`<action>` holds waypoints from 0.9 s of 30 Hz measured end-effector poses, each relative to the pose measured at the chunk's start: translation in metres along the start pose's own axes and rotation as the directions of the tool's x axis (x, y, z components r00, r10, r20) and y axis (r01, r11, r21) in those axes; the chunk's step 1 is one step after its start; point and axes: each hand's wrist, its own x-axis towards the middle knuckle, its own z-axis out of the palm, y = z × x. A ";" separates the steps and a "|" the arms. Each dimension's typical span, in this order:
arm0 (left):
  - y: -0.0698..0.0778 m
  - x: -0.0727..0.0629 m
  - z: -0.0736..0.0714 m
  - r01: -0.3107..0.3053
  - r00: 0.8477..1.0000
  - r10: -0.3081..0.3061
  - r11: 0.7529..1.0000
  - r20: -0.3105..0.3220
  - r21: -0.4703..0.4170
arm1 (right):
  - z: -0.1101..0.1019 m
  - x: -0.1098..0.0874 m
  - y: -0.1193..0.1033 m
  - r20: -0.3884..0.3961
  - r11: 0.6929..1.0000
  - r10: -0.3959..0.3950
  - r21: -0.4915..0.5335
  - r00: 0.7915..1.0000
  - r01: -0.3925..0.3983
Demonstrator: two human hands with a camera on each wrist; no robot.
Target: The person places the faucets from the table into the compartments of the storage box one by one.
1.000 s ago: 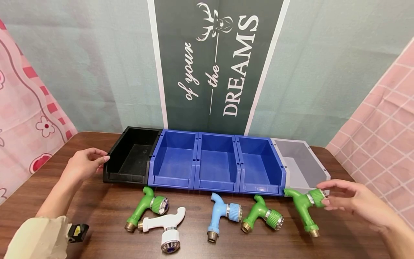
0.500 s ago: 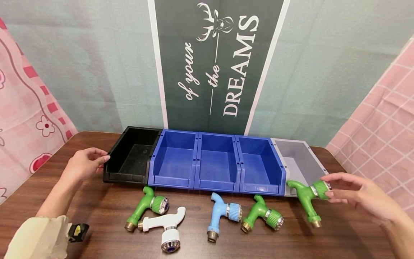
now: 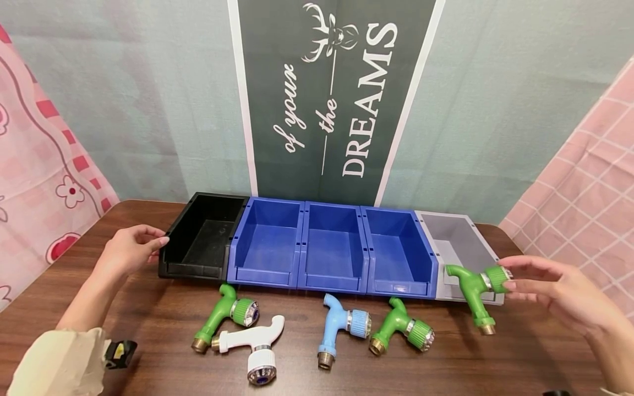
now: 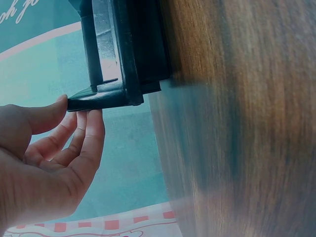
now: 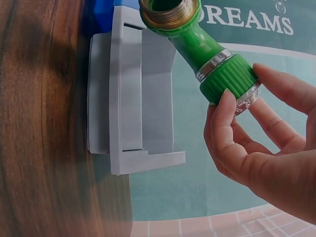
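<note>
My right hand (image 3: 569,294) pinches a green faucet (image 3: 474,291) by its ribbed knob, thumb and fingers on either side. The faucet hangs in the air before the front of the grey bin (image 3: 468,242), brass threaded end downward. In the right wrist view that threaded end (image 5: 170,15) faces the camera, and the bin lies behind it. At the far left, my left hand (image 3: 130,250) grips the outer side edge of the black bin (image 3: 200,269). The left wrist view shows the thumb (image 4: 49,114) on the rim and the fingertips against the outer wall.
Three blue bins (image 3: 333,283) stand between the black and grey ones. On the brown table (image 3: 163,335) before them lie a green faucet (image 3: 218,319), a white faucet (image 3: 257,346), a light blue faucet (image 3: 337,327) and another green faucet (image 3: 398,327). A curtain hangs behind.
My right hand has raised the green faucet and carried it away from me and slightly right, toward the grey bin. The left hand stays at the black bin's edge.
</note>
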 end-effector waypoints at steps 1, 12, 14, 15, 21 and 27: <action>0.000 0.000 0.000 0.001 1.000 -0.001 1.000 0.000 0.001 | -0.001 0.000 0.000 -0.001 1.000 -0.001 0.006 1.000 0.001; 0.001 -0.001 0.000 0.002 1.000 -0.002 1.000 0.000 0.012 | -0.007 0.004 0.000 -0.015 0.994 -0.023 0.111 1.000 0.025; 0.001 -0.001 0.000 0.007 1.000 -0.007 1.000 0.003 0.011 | -0.009 0.006 0.000 -0.016 0.990 -0.032 0.140 0.999 0.034; 0.001 -0.001 0.000 0.008 1.000 -0.008 1.000 0.003 0.011 | -0.010 0.006 0.001 -0.020 0.988 -0.036 0.151 0.999 0.038; 0.000 0.000 0.000 0.015 1.000 -0.015 1.000 0.010 0.008 | -0.012 0.008 -0.001 -0.059 0.986 -0.028 0.165 0.998 0.037; 0.000 -0.001 0.000 0.022 1.000 -0.022 1.000 0.014 -0.004 | -0.012 0.012 -0.001 -0.104 0.985 -0.001 0.171 0.995 0.019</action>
